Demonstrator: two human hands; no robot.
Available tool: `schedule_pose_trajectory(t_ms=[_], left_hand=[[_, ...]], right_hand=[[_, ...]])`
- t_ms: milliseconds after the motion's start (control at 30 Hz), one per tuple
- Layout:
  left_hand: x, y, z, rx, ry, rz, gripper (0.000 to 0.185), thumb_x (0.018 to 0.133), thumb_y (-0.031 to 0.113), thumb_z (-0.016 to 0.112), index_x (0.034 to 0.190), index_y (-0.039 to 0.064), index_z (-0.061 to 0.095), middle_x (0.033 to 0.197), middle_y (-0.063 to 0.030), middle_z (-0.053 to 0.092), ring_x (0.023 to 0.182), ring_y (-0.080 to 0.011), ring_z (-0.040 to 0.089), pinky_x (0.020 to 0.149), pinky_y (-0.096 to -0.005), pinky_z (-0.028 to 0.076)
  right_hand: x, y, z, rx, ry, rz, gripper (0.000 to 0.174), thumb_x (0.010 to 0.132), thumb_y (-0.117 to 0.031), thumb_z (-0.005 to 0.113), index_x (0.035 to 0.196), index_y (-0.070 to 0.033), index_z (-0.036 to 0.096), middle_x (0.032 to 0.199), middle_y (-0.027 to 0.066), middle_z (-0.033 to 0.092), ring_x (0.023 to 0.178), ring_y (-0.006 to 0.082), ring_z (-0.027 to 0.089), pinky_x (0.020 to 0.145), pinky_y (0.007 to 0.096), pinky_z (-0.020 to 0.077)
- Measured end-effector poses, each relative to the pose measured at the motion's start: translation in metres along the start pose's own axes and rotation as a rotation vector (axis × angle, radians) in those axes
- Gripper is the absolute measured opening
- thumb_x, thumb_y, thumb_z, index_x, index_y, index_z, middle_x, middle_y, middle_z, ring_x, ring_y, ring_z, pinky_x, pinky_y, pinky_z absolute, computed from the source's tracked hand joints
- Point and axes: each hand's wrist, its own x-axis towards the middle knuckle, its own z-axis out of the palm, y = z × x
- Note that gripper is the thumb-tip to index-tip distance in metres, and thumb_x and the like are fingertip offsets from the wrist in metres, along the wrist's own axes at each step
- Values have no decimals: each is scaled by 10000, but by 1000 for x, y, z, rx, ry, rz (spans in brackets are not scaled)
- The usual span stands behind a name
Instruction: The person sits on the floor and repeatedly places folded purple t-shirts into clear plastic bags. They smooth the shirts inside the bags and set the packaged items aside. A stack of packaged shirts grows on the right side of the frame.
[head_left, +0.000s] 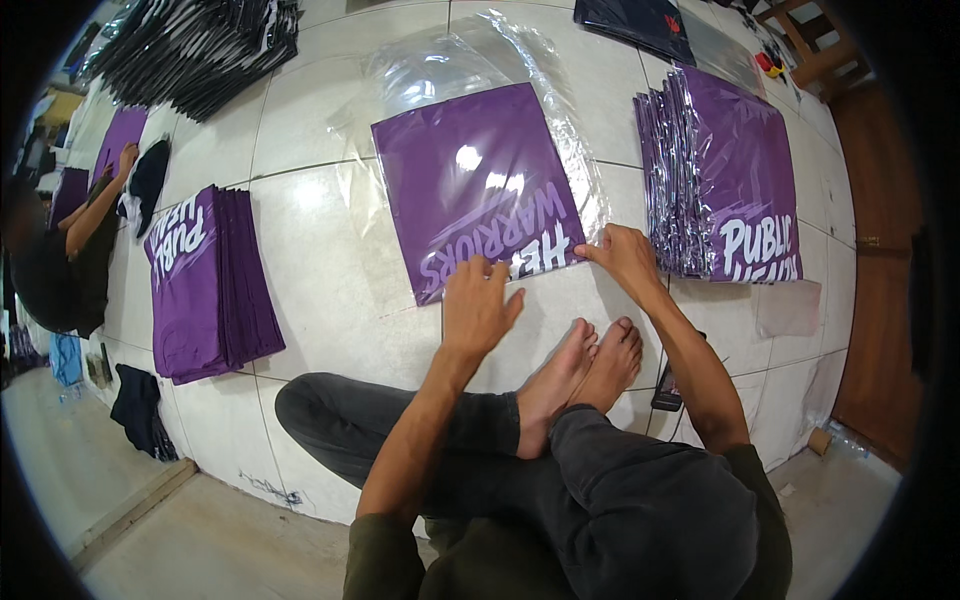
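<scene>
A folded purple shirt in a clear plastic bag (472, 172) lies flat on the tiled floor before me, white and lilac lettering along its near edge. My left hand (480, 304) is at that edge, fingertips over the lettering, fingers apart. The thumb and forefinger of my right hand (611, 255) are at the near right corner; whether they pinch the plastic is hard to tell. Beyond the shirt, loose clear plastic bags (442, 64) are spread out. To the right is a stack of bagged purple shirts (746, 172); to the left, a stack of folded unbagged purple shirts (217, 292).
A heap of dark bagged garments (202, 52) is at the upper left, a dark bagged garment (637, 26) at the upper right. Another person (67, 240) sits at the far left. A phone (667, 390) with a cable lies beside my feet. A wooden door (874, 277) stands right.
</scene>
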Motion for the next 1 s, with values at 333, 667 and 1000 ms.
schedule_pose_trajectory(t_ms=[333,667,1000], left_hand=[[-40,-73,-46,130,-16,-1,361,756,226,900,1038,104,712,1038,-71,652,998,-315,592,839,-438,461],[-7,-44,-86,116,51,1,132,816,118,844,927,107,773,1252,-118,657,1199,-340,584,986,-468,460],[69,98,-10,-1109,446,-576,665,1062,208,622,1596,-27,304,1600,-226,405,1460,-303,425,1207,-414,355]], right_hand=[[-30,-56,61,-318,402,-486,218,840,-112,662,1053,-64,662,1063,137,679,997,327,641,820,465,511],[-28,-105,47,375,447,-666,445,780,-111,777,1192,14,666,1169,183,682,1135,369,639,992,492,499],[23,-106,-95,1141,720,-334,124,1015,-122,682,1048,-3,680,843,91,701,752,122,668,583,320,506]])
